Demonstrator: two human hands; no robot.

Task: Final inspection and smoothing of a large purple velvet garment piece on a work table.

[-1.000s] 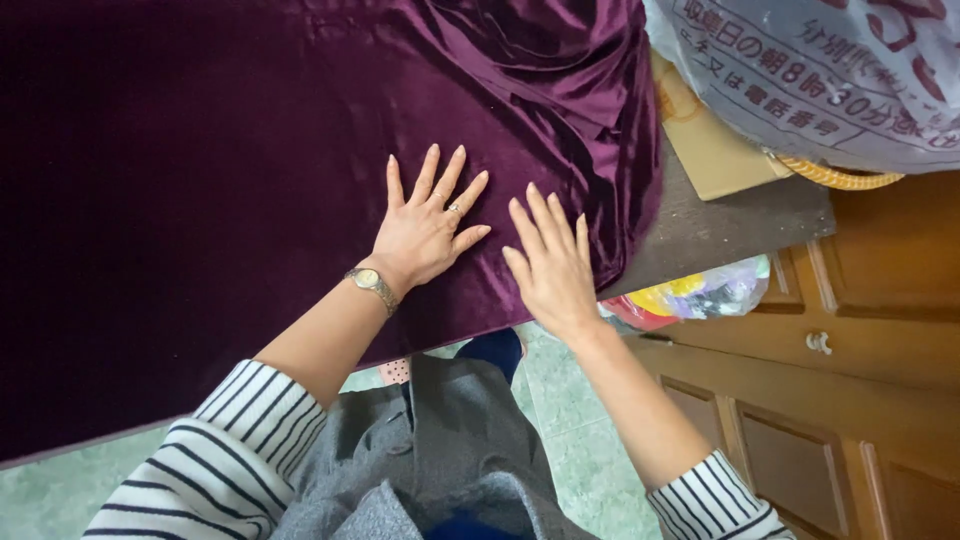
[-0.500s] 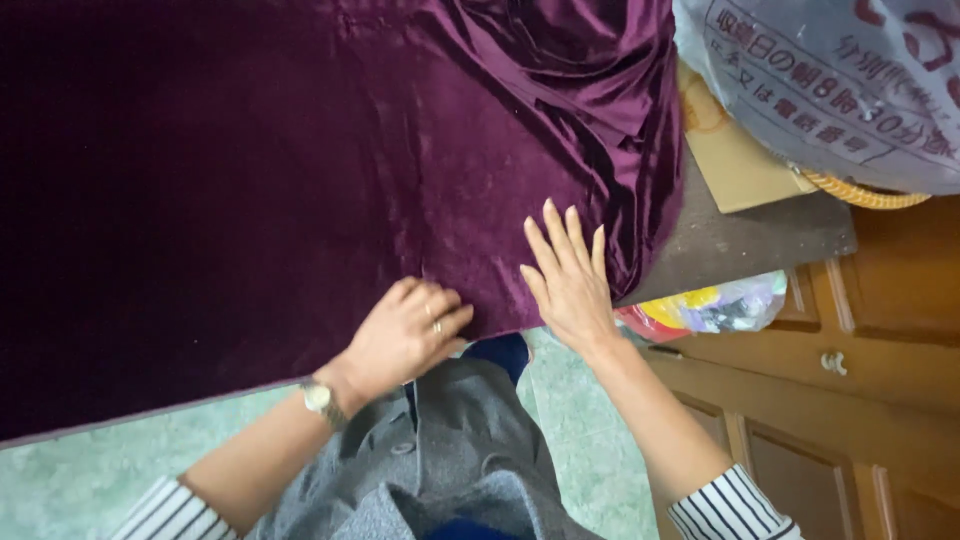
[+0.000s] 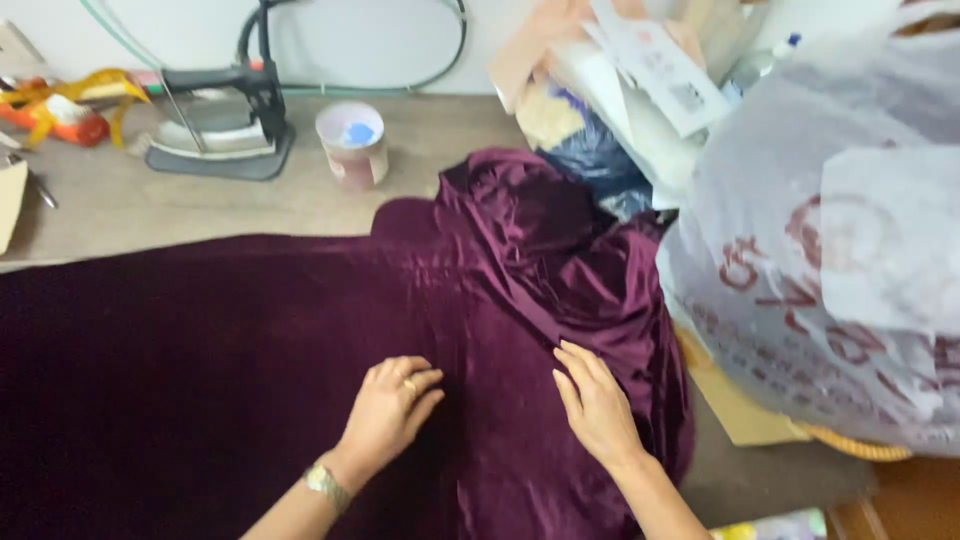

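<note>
A large dark purple velvet cloth [image 3: 200, 340] lies spread over the table, bunched into shiny folds [image 3: 560, 250] at its right end. My left hand [image 3: 390, 410], with a ring and a wristwatch, rests on the cloth with its fingers curled loosely. My right hand [image 3: 597, 405] lies flat on the cloth near the folds, fingers together and pointing away from me. Neither hand holds anything.
An iron [image 3: 220, 120] on a stand and a small white-and-pink cup [image 3: 352, 145] stand at the back of the grey table [image 3: 120, 200]. A big translucent plastic bag [image 3: 830, 260] fills the right side. Papers and packets [image 3: 640, 70] are heaped behind it. Yellow tape lies at the far left.
The view has tilted up, bringing the table's back into sight. My left hand moved from the cloth's near edge up onto the cloth; my right hand stayed flat near the folds.
</note>
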